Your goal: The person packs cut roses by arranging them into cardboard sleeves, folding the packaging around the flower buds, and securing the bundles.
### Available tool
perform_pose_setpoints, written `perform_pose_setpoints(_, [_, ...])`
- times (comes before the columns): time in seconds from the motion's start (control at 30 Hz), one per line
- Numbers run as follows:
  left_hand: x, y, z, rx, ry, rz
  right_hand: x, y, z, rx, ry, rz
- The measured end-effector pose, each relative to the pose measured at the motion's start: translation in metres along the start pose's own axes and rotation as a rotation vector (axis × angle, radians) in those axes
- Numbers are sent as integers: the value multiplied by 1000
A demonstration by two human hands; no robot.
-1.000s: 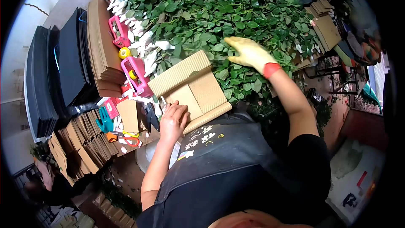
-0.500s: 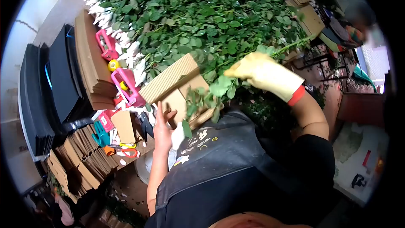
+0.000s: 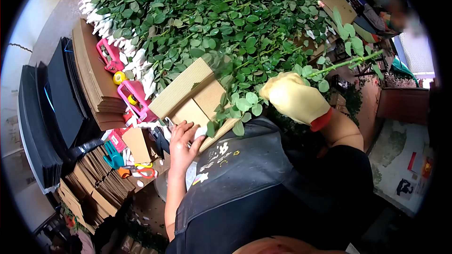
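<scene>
Head view: my left hand [image 3: 181, 143], bare, rests at the left end of the cardboard wrapper [image 3: 190, 113]. Fingers part spread, bent, thumb set apart; a white-wrapped head [image 3: 200, 133] sits between thumb and fingers. Can't tell if it's pinched or just touched.

My right hand [image 3: 294, 96], in a yellow glove with a red cuff, is bunched tight around a leafy stem [image 3: 336, 66]. Fingers closed on it, tips hidden by the glove's back. Bare end of the stem sticks out past the glove to the right; leaves on the other side hang over the wrapper's right part, toward the white-wrapped head.

Wrapper lies tilted at the near edge of the counter [image 3: 161, 163], just in front of my dark apron [image 3: 235, 160]. Ridged flap stands along its far side, smooth brown inside showing.

Big leaf pile [image 3: 212, 23] covers the counter beyond the wrapper, row of white heads [image 3: 101, 23] along its left side. Left of those: two pink tape dispensers, one nearer [image 3: 134, 99], one farther [image 3: 110, 55], then a brown cardboard stack [image 3: 94, 68] and black sheets [image 3: 40, 127]. Near-left corner: scissors [image 3: 145, 172], teal tool [image 3: 113, 155] just beside, folded cardboard [image 3: 101, 171].
</scene>
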State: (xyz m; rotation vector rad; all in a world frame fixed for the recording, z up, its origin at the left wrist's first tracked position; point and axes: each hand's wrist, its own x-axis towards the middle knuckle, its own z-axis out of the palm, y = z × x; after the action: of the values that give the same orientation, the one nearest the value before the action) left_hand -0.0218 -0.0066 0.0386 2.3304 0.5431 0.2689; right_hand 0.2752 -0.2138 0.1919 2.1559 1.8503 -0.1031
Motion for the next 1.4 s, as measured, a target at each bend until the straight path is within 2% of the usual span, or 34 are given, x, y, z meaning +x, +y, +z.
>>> perform_pose_setpoints(0.1, [-2, 5, 3, -68, 11, -68, 13, 15, 36, 203, 156, -52])
perform_pose_setpoints(0.13, [-3, 3, 2, -81, 1, -66, 31, 21, 59, 165, -95, -15])
perform_pose_setpoints(0.17, [-5, 1, 3, -95, -5, -66, 31, 31, 91, 307, 108, -54])
perform_pose_setpoints(0.23, [-5, 0, 3, -100, -16, -71, 42, 38, 157, 378, 290, -169])
perform_pose_setpoints(0.27, [-5, 0, 2, -111, -20, -77, 45, 41, 175, 448, 210, -219])
perform_pose_setpoints(0.33, [-4, 0, 2, -102, -12, -68, 48, 52, 165, 537, 84, -217])
perform_pose_setpoints(0.43, [-3, 2, -3, -70, -22, -34, 60, 70, 59, 566, -192, -78])
perform_pose_setpoints(0.47, [-2, 4, -6, -77, -33, -42, 78, 69, 29, 563, -143, -70])
perform_pose_setpoints(0.53, [-2, 4, -4, -92, -38, -59, 130, 66, 22, 547, 293, -188])
perform_pose_setpoints(0.57, [-1, 6, -5, -69, -35, -37, 159, 55, 3, 539, 271, -100])
perform_pose_setpoints(0.63, [0, 8, -7, -89, -64, -55, 221, 43, 38, 463, 554, -112])
perform_pose_setpoints(0.67, [-1, 6, -7, -78, -66, -44, 264, 44, 55, 286, 399, -107])
perform_pose_setpoints(0.7, [-1, 5, -7, -67, -72, -33, 298, 39, 85, 65, 452, -40])
perform_pose_setpoints(0.77, [-1, 5, -8, -74, -69, -29, 332, 37, 111, -87, 212, -51])
perform_pose_setpoints(0.83, [-2, 4, -6, -26, -64, -11, 344, 36, 98, 203, 238, 63])
perform_pose_setpoints(0.87, [-2, 3, -4, -48, -57, -28, 344, 42, 95, 381, 558, -24])
perform_pose_setpoints(0.9, [-2, 2, -3, -56, -55, -27, 325, 40, 63, 426, 815, -118])
perform_pose_setpoints(0.97, [-3, 0, -2, -75, -43, -27, 270, 34, 7, 427, 962, -204])
perform_pose_setpoints(1.0, [-3, -1, -2, -75, -37, -28, 252, 37, -5, 505, 987, -385])
perform_pose_setpoints(1.03, [-4, -7, 2, -78, -15, 12, 218, 39, -19, 619, 806, -468])
perform_pose_setpoints(1.1, [-7, -2, 5, -247, 59, -250, 159, 46, -30, 742, 357, -471])
perform_pose_setpoints(1.13, [-12, -11, 13, -322, 66, -276, 129, 47, -33, 667, 258, -477])
perform_pose_setpoints(1.17, [-3, 11, -7, -157, -166, -488, 109, 48, -32, 659, -14, -373])
perform_pose_setpoints(1.2, [-3, 6, -1, -207, -28, -368, 98, 45, -21, 542, -182, -307])
perform_pose_setpoints(1.23, [-3, 7, 3, -378, 84, -353, 92, 40, -8, 409, -287, -235])
perform_pose_setpoints(1.27, [-4, 9, 7, -546, 192, -320, 87, 37, 20, 284, -321, -207])
perform_pose_setpoints(1.3, [-4, 5, 6, -409, 141, -232, 84, 34, 48, 160, -353, -179])
perform_pose_setpoints(1.37, [-5, -7, 5, -128, 41, -59, 87, 28, 74, 412, -205, -213])
perform_pose_setpoints(1.4, [-3, -2, 2, -150, 38, -104, 90, 28, 94, 454, -216, -206])
